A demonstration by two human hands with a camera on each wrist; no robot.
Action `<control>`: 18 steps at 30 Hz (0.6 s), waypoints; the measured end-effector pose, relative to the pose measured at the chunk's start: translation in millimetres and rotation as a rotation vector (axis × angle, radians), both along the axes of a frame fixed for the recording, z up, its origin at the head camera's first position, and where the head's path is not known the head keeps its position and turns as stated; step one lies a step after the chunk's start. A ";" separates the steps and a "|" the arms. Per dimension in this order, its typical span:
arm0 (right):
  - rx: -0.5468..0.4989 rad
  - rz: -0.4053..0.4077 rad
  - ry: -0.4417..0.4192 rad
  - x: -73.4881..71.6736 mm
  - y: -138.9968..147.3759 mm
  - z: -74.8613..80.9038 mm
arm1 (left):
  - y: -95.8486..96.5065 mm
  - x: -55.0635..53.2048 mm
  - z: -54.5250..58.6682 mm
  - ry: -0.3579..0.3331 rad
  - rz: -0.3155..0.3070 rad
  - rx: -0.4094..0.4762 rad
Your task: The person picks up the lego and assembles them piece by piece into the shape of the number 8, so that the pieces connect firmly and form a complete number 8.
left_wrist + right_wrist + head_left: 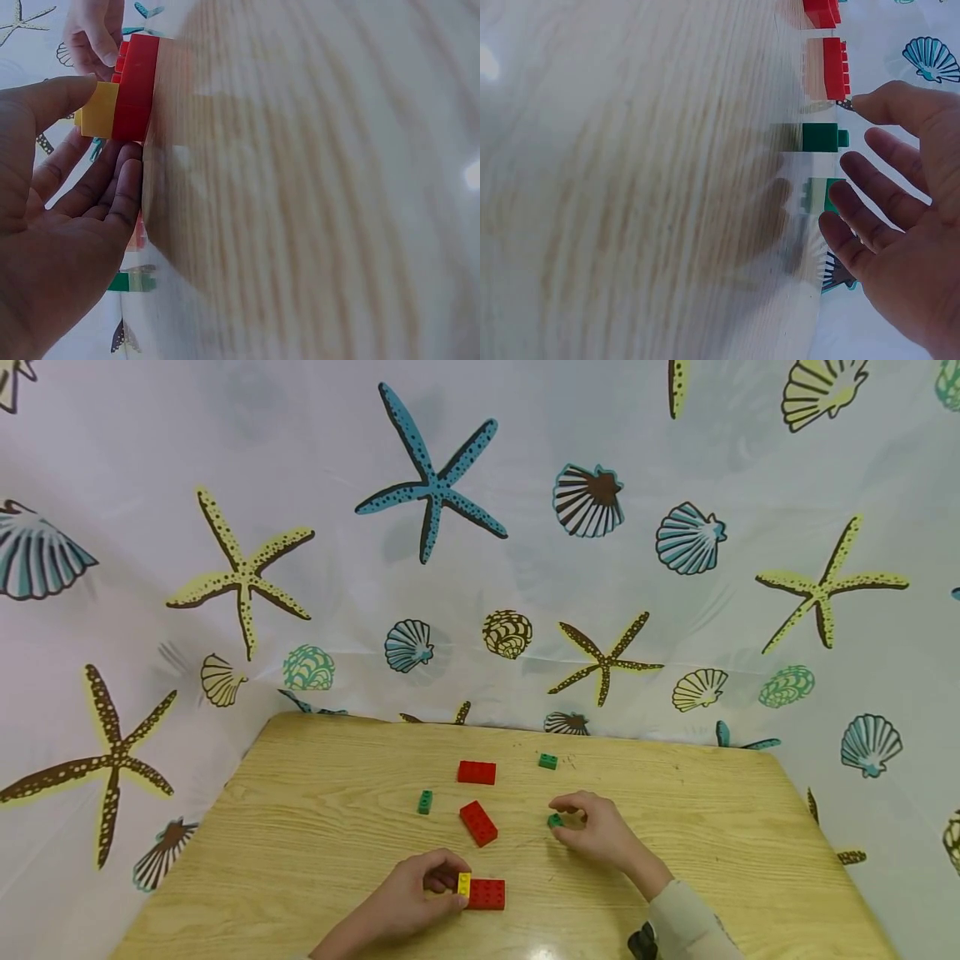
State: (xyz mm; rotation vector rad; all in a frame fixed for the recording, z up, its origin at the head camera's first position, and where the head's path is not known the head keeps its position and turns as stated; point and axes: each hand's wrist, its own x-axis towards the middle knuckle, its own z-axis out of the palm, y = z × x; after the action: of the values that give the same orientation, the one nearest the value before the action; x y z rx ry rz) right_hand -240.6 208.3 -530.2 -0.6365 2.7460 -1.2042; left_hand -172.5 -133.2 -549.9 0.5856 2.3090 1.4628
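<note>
My left hand (416, 893) pinches a small yellow brick (464, 885) between thumb and fingers. That brick sits on the left end of a red brick (487, 895) standing on the table, and the left wrist view shows the yellow brick (99, 110) fixed to the red brick's (136, 86) studded side. At the right, my right hand (596, 831) is spread around a small green brick (555, 821). Its thumb and fingers stand apart from the green brick (821, 138) in the right wrist view, with no grip on it.
Beyond the hands, two red bricks lie on the wooden table (337, 810): one angled red brick (478, 823) and one farther red brick (477, 772). Another green brick (425, 802) is left of them, and a third green brick (548, 761) lies farther back. A patterned curtain (480, 585) surrounds the table.
</note>
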 end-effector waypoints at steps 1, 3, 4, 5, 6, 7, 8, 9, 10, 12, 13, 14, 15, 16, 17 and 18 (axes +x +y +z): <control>0.001 0.006 -0.001 -0.2 0.8 0.2 | 0.0 -0.1 0.1 0.001 0.000 -0.001; 0.004 0.016 -0.007 -0.8 2.2 0.1 | 0.1 -0.4 0.6 0.000 0.000 0.002; 0.004 0.021 -0.012 -1.1 2.8 0.0 | 0.1 -0.4 0.9 -0.002 0.000 0.005; 0.005 0.025 -0.016 -1.5 3.4 -0.3 | 0.2 -0.4 1.1 -0.004 0.000 0.009; 0.011 0.027 -0.015 -1.8 4.0 -0.7 | 0.2 -0.4 1.4 -0.007 -0.001 0.015; 0.016 0.031 -0.015 -2.2 4.5 -1.2 | 0.1 -0.3 1.6 -0.010 0.000 0.020; 0.022 0.033 -0.014 -2.6 4.9 -1.9 | 0.1 -0.2 1.6 -0.011 0.000 0.027; 0.024 0.037 -0.014 -2.9 5.3 -2.5 | 0.1 -0.1 1.6 -0.012 0.001 0.031; 0.028 0.039 -0.012 -3.3 5.7 -3.2 | 0.0 0.1 1.5 -0.013 0.002 0.034; 0.033 0.043 -0.008 -4.0 6.3 -4.5 | 0.1 0.3 1.6 -0.016 0.004 0.041; 0.034 0.045 -0.008 -4.2 6.5 -5.1 | 0.1 0.3 1.5 -0.015 0.005 0.041; 0.036 0.047 -0.005 -4.5 6.7 -5.6 | 0.1 0.3 1.4 -0.017 0.006 0.041; 0.039 0.047 -0.003 -4.8 6.9 -6.0 | 0.2 0.1 1.3 -0.019 0.007 0.038; 0.042 0.047 -0.001 -5.1 7.0 -6.3 | 0.3 0.0 1.5 -0.020 0.007 0.036; 0.042 0.048 0.000 -5.4 7.0 -6.5 | 0.3 0.0 1.6 -0.022 0.007 0.035; 0.043 0.047 -0.001 -5.7 7.1 -6.6 | 0.4 -0.3 1.6 -0.022 0.006 0.030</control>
State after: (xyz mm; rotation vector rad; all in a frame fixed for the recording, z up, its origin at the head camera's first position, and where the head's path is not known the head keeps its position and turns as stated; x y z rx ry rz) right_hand -246.3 215.4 -536.8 -0.6917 2.7323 -1.1327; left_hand -172.7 -132.9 -548.3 0.5677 2.2779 1.5012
